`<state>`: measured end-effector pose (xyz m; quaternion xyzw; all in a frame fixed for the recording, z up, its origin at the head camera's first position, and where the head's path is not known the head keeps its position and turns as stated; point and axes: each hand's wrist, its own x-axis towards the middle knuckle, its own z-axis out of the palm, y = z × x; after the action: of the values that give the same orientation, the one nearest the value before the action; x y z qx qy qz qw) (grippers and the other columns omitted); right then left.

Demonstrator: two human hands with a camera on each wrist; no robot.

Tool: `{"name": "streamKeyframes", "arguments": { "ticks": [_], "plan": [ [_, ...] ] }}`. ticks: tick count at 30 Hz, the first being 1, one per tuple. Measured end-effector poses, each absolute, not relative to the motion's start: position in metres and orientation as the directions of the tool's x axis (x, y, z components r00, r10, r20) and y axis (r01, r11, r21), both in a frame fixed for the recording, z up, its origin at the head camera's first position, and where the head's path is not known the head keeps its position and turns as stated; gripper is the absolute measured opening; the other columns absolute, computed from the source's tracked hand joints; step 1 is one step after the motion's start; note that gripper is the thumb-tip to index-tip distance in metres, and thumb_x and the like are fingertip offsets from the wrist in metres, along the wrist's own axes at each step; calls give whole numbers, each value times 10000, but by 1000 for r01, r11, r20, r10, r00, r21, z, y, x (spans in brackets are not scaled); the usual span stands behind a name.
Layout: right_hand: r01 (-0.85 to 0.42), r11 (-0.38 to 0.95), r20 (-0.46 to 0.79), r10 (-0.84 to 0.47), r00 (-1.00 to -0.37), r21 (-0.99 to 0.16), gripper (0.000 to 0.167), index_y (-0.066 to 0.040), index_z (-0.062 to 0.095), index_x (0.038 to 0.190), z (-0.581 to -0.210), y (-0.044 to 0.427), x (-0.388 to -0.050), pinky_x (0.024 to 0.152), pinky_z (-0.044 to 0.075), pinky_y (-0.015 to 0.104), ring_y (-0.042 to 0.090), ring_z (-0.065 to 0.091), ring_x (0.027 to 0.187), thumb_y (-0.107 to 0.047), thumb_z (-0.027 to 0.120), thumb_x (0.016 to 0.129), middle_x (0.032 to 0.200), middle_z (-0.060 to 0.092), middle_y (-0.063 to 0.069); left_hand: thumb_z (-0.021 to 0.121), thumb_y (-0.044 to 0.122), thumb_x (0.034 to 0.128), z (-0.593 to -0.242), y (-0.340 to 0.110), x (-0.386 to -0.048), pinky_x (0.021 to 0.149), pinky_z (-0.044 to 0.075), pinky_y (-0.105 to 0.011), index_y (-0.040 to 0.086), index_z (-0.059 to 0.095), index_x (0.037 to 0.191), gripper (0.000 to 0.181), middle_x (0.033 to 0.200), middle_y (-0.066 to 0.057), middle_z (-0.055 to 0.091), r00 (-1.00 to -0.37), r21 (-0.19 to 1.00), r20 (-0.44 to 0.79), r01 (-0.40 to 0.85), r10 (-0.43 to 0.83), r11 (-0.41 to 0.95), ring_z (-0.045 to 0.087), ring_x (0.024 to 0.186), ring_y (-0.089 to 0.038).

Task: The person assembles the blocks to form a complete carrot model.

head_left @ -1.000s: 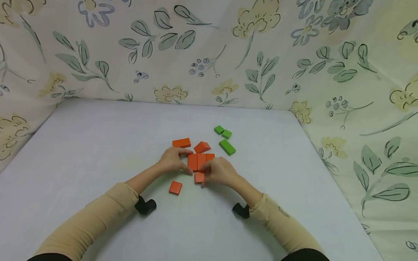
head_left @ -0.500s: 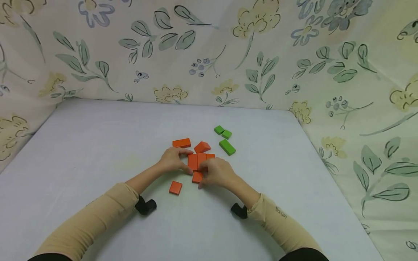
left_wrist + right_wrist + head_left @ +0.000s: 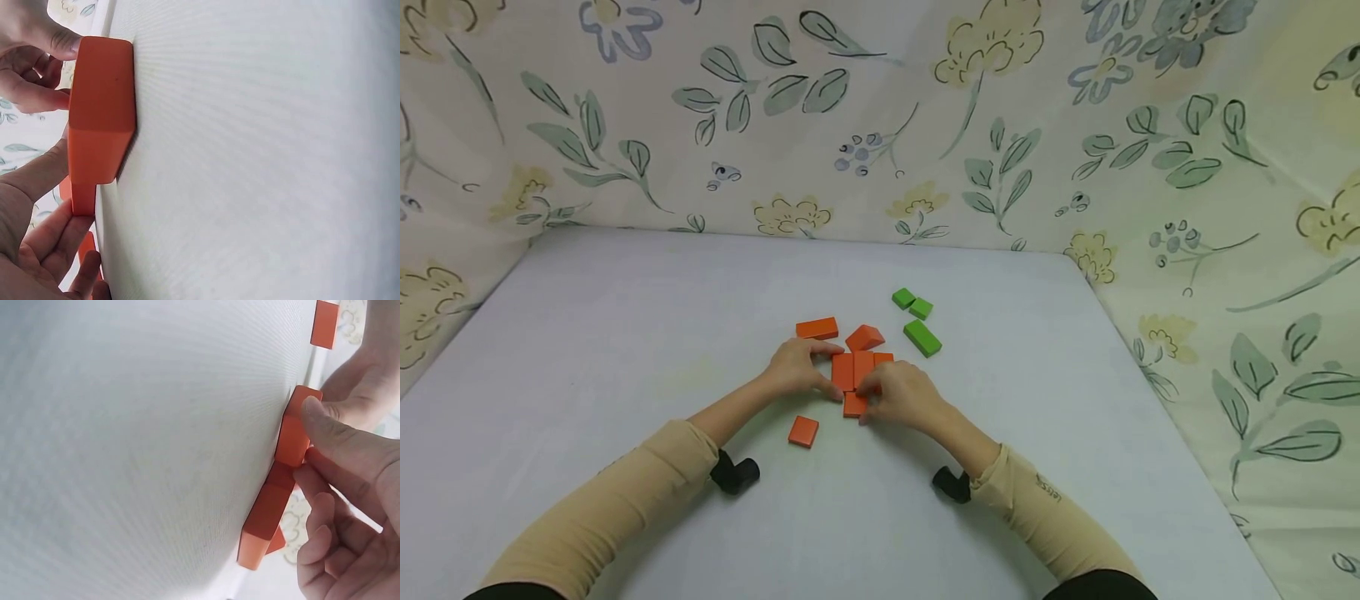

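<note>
Three orange blocks stand side by side in a row: a left block (image 3: 842, 372), a middle block (image 3: 863, 367) and a right block (image 3: 883, 357) partly hidden by fingers. My left hand (image 3: 793, 367) holds the row's left end, thumb at the near edge and a finger at the far edge. My right hand (image 3: 906, 396) pinches a small orange block (image 3: 853, 405) against the near side of the row, below the left and middle blocks. The right wrist view shows the right thumb (image 3: 325, 425) on the small block's face.
Behind the row lie an orange triangular block (image 3: 864, 338) and a long orange block (image 3: 817, 328). A loose orange square block (image 3: 803, 432) lies nearer. Green blocks (image 3: 922, 338) sit at the back right on the white table (image 3: 662, 317).
My right hand has slid the small orange block slightly left, then forward against the row, straightening it. The left hand has stayed in place.
</note>
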<state>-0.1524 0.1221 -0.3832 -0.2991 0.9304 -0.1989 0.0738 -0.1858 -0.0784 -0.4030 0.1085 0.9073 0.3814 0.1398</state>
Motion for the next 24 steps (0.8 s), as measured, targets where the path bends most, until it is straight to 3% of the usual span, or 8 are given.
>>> {"name": "streamKeyframes", "arguments": {
  "ticks": [10,16,19,24],
  "plan": [
    [-535,746,17,-577,-817,-397,260,-85,781,930,-382,121,-151,662,463,253,144,555,748,-183,878,710,841,698,-1,914,204,649,-404,-79,-186,1021,394,-508,71,662,1257,671,1356,-185,553,-940,727,-155,100,304,680,447,1259,-365],
    [-522,727,-12,-589,-808,-446,285,-89,776,963,-376,118,-145,641,439,233,117,528,742,-211,871,725,848,699,-24,914,200,648,-403,-79,-185,1016,401,-513,56,664,1247,665,1347,-187,563,-936,731,-135,127,324,671,461,1251,-371],
    [-571,656,-41,-674,-738,-494,269,-83,767,986,-371,114,-142,678,455,227,127,550,780,-193,849,755,880,703,-8,915,195,645,-402,-80,-185,1013,405,-514,53,669,1238,658,1341,-193,566,-936,729,-121,142,331,669,465,1245,-374],
    [-677,472,-36,-834,-551,-565,289,-69,741,1059,-367,105,-140,744,461,178,118,565,814,-142,817,790,967,704,21,882,141,660,-402,-81,-187,1006,413,-503,53,674,1234,616,1333,-187,575,-936,720,-110,156,333,676,474,1238,-372]
  ]
}}
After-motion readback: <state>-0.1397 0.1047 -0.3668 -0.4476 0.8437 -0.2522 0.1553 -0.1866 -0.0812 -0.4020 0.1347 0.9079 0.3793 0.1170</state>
